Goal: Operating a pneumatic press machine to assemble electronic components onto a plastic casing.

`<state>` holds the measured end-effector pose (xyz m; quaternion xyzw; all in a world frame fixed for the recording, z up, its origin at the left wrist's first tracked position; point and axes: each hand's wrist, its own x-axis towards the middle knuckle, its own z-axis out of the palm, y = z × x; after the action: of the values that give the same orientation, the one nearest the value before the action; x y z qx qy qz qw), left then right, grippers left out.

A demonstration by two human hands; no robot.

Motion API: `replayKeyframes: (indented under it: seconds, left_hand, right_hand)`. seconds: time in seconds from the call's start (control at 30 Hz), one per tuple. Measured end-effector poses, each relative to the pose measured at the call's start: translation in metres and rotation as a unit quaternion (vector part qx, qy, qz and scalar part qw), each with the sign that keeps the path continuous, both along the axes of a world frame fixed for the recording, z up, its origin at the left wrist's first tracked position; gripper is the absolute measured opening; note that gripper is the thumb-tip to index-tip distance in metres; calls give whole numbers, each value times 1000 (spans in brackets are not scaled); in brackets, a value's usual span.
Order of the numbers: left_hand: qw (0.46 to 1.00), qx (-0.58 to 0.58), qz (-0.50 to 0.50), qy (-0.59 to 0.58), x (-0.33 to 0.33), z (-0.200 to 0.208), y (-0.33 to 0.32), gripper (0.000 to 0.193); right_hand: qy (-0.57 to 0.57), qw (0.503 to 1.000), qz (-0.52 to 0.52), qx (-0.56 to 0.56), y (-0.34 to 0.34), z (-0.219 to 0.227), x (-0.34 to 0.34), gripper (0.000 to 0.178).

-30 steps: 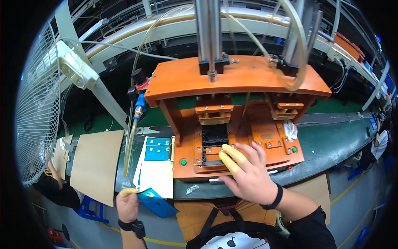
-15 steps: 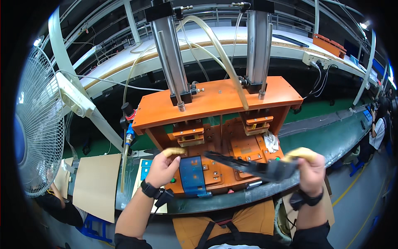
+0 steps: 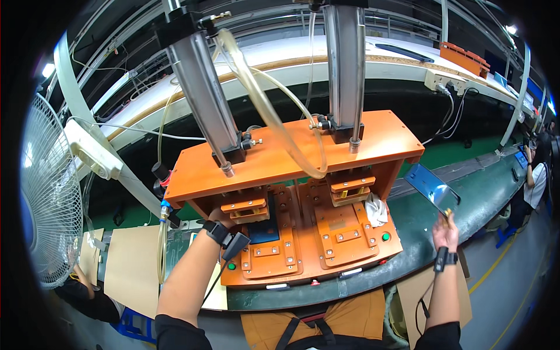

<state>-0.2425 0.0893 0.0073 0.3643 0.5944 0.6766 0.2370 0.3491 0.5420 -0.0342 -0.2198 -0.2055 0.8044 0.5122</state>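
My left hand (image 3: 219, 218) reaches to the left side of the left press head (image 3: 244, 207) on the orange press; its fingers are mostly hidden there. A blue sheet (image 3: 266, 232) lies under that head, on the left fixture plate (image 3: 268, 256), close to this hand. Out to the right, above the green bench, my right hand (image 3: 445, 234) is closed on the lower corner of a thin glossy panel with a dark frame (image 3: 433, 188). The panel is tilted and reflects light. The right fixture plate (image 3: 348, 236) carries metal bolts and small orange blocks.
Two air cylinders (image 3: 201, 87) with a clear hose (image 3: 262, 111) rise above the press. A white cloth (image 3: 377, 211) lies at its right side. Green buttons (image 3: 385, 237) sit at the front corners. A fan (image 3: 52, 192) and cardboard (image 3: 133, 254) stand left. Another person (image 3: 534, 175) is far right.
The blue sheet has gone from the front of the left station to under the press head, with my left hand moving inward. My right hand has carried the dark panel rightward, away from the press.
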Motion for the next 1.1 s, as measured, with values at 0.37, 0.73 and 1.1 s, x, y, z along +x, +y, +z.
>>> replayKeyframes:
  seconds: [0.37, 0.73, 1.1]
  left_hand:
    - [940, -215, 1, 264, 35, 15, -18, 43]
    - [782, -310, -88, 533, 34, -1, -158, 44]
    - [541, -377, -24, 752, 62, 75, -109, 44]
  right_hand:
    - [-158, 968, 193, 35, 44, -3, -217, 30]
    - [-711, 532, -131, 441, 131, 63, -255, 59]
    - [-767, 518, -17, 378, 170, 72, -226, 82]
